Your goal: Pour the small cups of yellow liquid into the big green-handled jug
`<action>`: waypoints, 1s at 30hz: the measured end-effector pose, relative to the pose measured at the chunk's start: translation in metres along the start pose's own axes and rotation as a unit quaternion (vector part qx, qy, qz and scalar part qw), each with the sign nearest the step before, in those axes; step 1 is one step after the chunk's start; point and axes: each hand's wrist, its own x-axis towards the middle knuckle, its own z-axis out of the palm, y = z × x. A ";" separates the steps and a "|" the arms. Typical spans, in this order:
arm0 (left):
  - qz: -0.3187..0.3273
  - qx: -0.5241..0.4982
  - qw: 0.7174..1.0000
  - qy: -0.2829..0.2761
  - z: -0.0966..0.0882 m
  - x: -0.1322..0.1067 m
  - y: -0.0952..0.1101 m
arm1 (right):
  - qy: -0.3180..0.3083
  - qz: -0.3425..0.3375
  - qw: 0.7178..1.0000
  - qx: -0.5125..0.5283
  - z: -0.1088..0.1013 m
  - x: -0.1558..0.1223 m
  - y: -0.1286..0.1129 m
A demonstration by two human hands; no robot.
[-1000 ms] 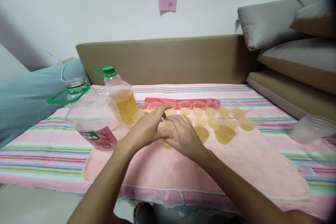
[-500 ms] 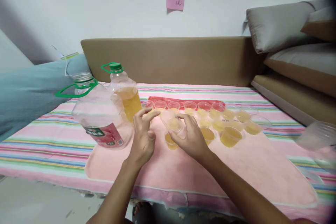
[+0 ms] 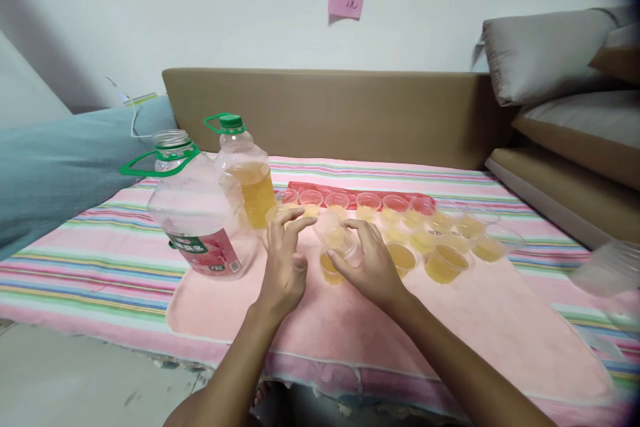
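Note:
My right hand (image 3: pixel 367 265) grips a small clear plastic cup (image 3: pixel 336 237) of yellow liquid, tilted over another small cup (image 3: pixel 330 268) that stands on the pink towel (image 3: pixel 450 320). My left hand (image 3: pixel 285 255) hovers just left of them, fingers apart and slightly curled, holding nothing. Several more small cups (image 3: pixel 443 263) of yellow liquid stand in rows to the right and behind, some along a red tray (image 3: pixel 300 187).
A large, nearly empty clear jug (image 3: pixel 197 217) with a green handle and no cap stands at the left. Behind it stands a capped bottle (image 3: pixel 247 170) half full of yellow liquid. Striped cloth (image 3: pixel 75 267) covers the surface. Clear plastic containers (image 3: pixel 607 267) are at the right edge.
My left hand has let go of the cup and drawn back to the left, fingers spread. My right hand keeps the tilted cup over the standing one.

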 end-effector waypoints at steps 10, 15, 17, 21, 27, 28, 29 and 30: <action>0.008 -0.015 1.000 -0.002 0.008 -0.007 -0.001 | 0.009 -0.014 1.000 -0.004 -0.004 -0.003 0.002; 0.013 -0.030 0.999 -0.001 0.011 -0.011 -0.003 | 0.007 -0.019 1.000 -0.007 -0.005 -0.004 0.001; 0.020 -0.038 0.999 0.007 0.012 -0.012 -0.008 | 0.004 -0.021 1.000 -0.008 -0.007 -0.004 0.000; 0.046 -0.064 0.995 0.057 0.018 -0.012 -0.016 | 0.000 -0.025 1.000 -0.008 -0.008 -0.005 -0.001; 0.018 -0.090 0.995 0.047 0.022 -0.010 -0.011 | -0.004 -0.095 0.995 -0.037 -0.010 -0.003 -0.002; 0.013 -0.096 0.994 0.043 0.021 -0.009 -0.011 | -0.003 -0.108 0.993 -0.045 -0.010 -0.002 -0.002; 0.008 -0.103 0.994 0.040 0.020 -0.008 -0.011 | -0.001 -0.122 0.991 -0.054 -0.011 -0.001 -0.001; 0.001 -0.110 0.993 0.037 0.019 -0.007 -0.011 | 0.001 -0.138 0.988 -0.066 -0.011 0.001 0.000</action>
